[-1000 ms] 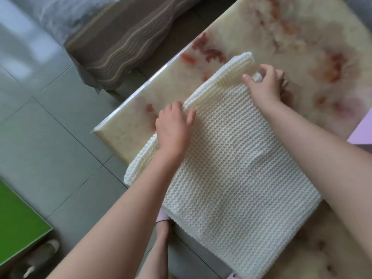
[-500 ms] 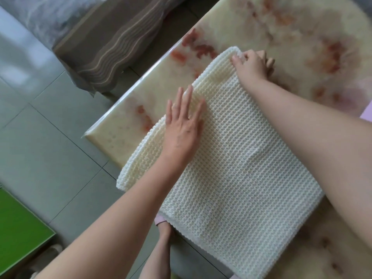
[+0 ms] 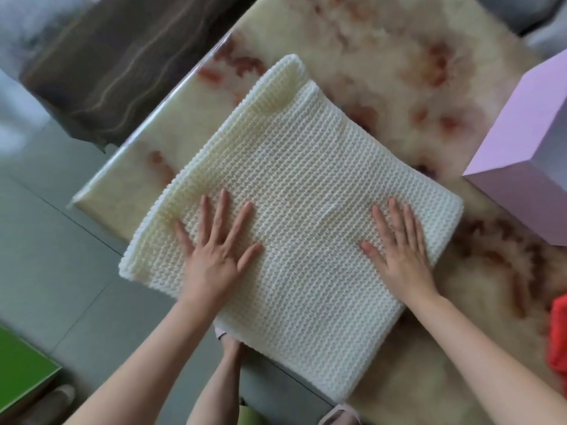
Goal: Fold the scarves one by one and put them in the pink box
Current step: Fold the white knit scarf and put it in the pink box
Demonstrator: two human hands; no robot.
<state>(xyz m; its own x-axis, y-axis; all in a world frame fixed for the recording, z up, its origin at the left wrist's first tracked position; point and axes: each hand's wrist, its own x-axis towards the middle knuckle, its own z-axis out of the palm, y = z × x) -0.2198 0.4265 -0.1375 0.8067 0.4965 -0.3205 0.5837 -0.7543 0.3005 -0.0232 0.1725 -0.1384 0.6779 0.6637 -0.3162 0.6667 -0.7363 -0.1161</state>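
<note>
Both hands have slid back from the scarf's far edge toward 6 o'clock. The left hand (image 3: 214, 253) and right hand (image 3: 399, 253) lie flat, fingers spread, pressing the cream knit scarf (image 3: 306, 167) on the worktop (image 3: 383, 50). The pink box (image 3: 521, 142) is at 3 o'clock. Smooth outward evenly before the next fold.

Soft, even daylight — faint shadows, slight motion blur, wide-angle stretch at edges.
</note>
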